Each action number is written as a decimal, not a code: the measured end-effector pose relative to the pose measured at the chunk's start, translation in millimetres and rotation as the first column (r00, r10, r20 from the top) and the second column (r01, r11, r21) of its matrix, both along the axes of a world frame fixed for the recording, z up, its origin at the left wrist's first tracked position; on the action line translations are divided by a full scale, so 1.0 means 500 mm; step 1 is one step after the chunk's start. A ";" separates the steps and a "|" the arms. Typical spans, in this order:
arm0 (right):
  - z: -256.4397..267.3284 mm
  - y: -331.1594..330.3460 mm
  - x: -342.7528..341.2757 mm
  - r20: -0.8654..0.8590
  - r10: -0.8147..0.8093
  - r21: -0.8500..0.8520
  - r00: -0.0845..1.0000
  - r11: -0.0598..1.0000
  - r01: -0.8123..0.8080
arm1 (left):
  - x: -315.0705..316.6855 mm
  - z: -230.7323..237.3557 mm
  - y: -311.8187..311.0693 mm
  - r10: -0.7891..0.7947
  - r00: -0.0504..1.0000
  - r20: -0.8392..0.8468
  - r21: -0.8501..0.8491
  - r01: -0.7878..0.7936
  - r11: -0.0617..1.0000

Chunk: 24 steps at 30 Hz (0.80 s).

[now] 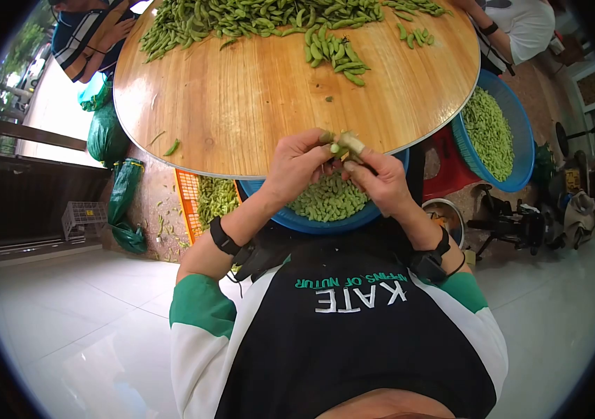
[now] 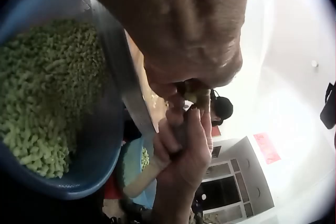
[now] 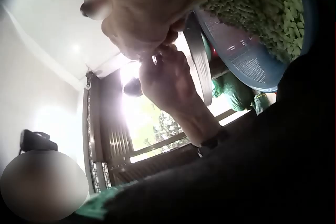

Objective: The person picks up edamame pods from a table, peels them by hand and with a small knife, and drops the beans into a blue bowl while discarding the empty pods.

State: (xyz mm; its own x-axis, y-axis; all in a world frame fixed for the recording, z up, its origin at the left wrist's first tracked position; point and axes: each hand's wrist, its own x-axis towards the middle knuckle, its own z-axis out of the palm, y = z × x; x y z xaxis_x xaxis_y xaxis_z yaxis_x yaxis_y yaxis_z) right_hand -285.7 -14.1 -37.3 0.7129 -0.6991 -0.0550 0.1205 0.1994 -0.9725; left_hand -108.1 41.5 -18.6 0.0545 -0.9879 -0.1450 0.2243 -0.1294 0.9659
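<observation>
My left hand (image 1: 290, 167) and right hand (image 1: 385, 185) meet just off the table's near edge, fingertips together. Between them they pinch a small green soybean pod (image 1: 335, 148), mostly hidden by the fingers. A pale cover (image 1: 350, 142) sits on a right-hand fingertip, a brownish one on a left-hand fingertip. In the left wrist view, the right hand (image 2: 184, 153) faces the left hand (image 2: 194, 50), a bit of yellow-green showing between them. Below the hands is a blue basin (image 1: 325, 227) of shelled green beans (image 1: 329, 199).
A round wooden table (image 1: 241, 112) bears a large heap of pods (image 1: 241, 17), with a smaller pile (image 1: 336, 56) nearer. At right stands another blue basin (image 1: 514, 183) of beans. An orange crate (image 1: 187, 199) and green sacks (image 1: 107, 136) are at left. Two people sit across.
</observation>
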 end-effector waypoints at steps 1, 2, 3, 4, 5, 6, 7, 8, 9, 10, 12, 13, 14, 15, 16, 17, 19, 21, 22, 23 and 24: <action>-0.013 0.001 0.005 -0.007 -0.033 -0.253 0.999 0.967 0.030 | -0.002 -0.007 0.000 0.026 0.999 -0.037 0.000 -0.026 1.000; -0.024 0.000 0.009 -0.005 -0.067 -0.491 0.998 0.869 0.056 | -0.005 -0.013 0.000 0.052 0.996 -0.074 0.000 -0.052 0.999; -0.031 -0.001 0.010 -0.005 -0.064 -0.491 0.998 0.869 0.054 | -0.008 -0.015 -0.001 0.054 0.996 -0.074 0.000 -0.054 0.999; -0.037 -0.003 0.011 -0.002 -0.094 -0.591 0.996 0.803 0.075 | -0.012 -0.017 -0.004 0.081 0.993 -0.084 0.020 -0.080 0.997; -0.039 -0.004 0.011 0.005 -0.122 -0.682 0.993 0.725 0.093 | -0.016 -0.019 -0.006 0.108 0.990 -0.093 0.041 -0.105 0.994; -0.039 -0.004 0.010 0.005 -0.119 -0.683 0.993 0.725 0.091 | -0.020 -0.022 -0.010 0.111 0.989 -0.094 0.040 -0.108 0.993; -0.038 -0.002 0.008 -0.026 -0.130 -0.666 0.991 0.742 0.079 | -0.023 -0.025 -0.014 0.121 0.987 -0.106 0.049 -0.116 0.992; -0.038 0.001 0.006 -0.059 -0.140 -0.648 0.988 0.758 0.069 | -0.027 -0.030 -0.015 0.130 0.985 -0.117 0.058 -0.124 0.991; -0.039 0.000 0.006 -0.059 -0.138 -0.647 0.989 0.759 0.067 | -0.031 -0.040 -0.016 0.133 0.984 -0.118 0.060 -0.126 0.990; -0.041 -0.003 0.006 -0.037 -0.146 -0.704 0.989 0.706 0.078 | -0.035 -0.052 -0.018 0.149 0.981 -0.125 0.028 -0.147 0.989; -0.033 -0.003 0.000 -0.014 -0.158 -0.755 0.987 0.649 0.094 | -0.035 -0.052 -0.021 0.160 0.978 -0.133 -0.001 -0.162 0.987; -0.015 0.000 -0.007 -0.056 -0.121 -0.497 0.991 0.865 0.077 | -0.028 -0.041 -0.020 0.074 0.994 -0.077 0.028 -0.072 0.997; -0.003 0.000 -0.012 -0.082 -0.071 -0.183 0.994 0.982 0.055 | -0.021 -0.028 -0.019 -0.014 1.000 -0.022 0.060 0.016 0.998; 0.000 -0.006 -0.019 -0.079 -0.071 -0.183 0.994 0.982 0.056 | -0.016 -0.017 -0.017 -0.015 1.000 -0.020 0.060 0.016 0.998; 0.002 -0.014 -0.030 -0.032 -0.007 -0.036 0.999 0.999 0.006 | -0.014 -0.007 -0.013 -0.022 0.998 -0.053 0.079 0.026 0.997; 0.001 -0.018 -0.036 0.023 0.047 0.110 0.999 0.993 -0.049 | -0.014 -0.001 -0.009 -0.030 0.996 -0.088 0.098 0.039 0.994; 0.001 -0.017 -0.035 0.072 0.017 0.147 0.997 0.989 -0.028 | -0.012 0.006 0.000 -0.054 0.997 -0.061 0.071 0.058 0.996; 0.005 -0.021 -0.038 0.073 0.027 0.181 0.997 0.983 -0.040 | -0.008 0.014 0.005 -0.071 0.997 -0.032 0.042 0.072 0.997; 0.005 -0.021 -0.037 0.075 0.028 0.182 0.997 0.983 -0.041 | -0.006 0.019 0.009 -0.063 0.994 -0.086 0.031 0.066 0.997; 0.005 -0.020 -0.037 0.079 0.042 0.173 0.996 0.983 -0.055 | -0.005 0.021 0.013 -0.056 0.989 -0.140 0.020 0.059 0.998; 0.005 -0.019 -0.036 0.084 0.057 0.164 0.995 0.984 -0.070 | -0.004 0.020 0.017 -0.053 0.989 -0.139 0.021 0.057 0.998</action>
State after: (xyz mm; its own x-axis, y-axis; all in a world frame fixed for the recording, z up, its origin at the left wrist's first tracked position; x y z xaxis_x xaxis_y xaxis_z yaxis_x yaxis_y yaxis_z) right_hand -303.6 -23.5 -34.8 0.7624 -0.6379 -0.1087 0.1769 0.3671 -0.9132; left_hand -110.0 49.9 -8.8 -0.0223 -0.9849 -0.1717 0.3477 -0.1686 0.9223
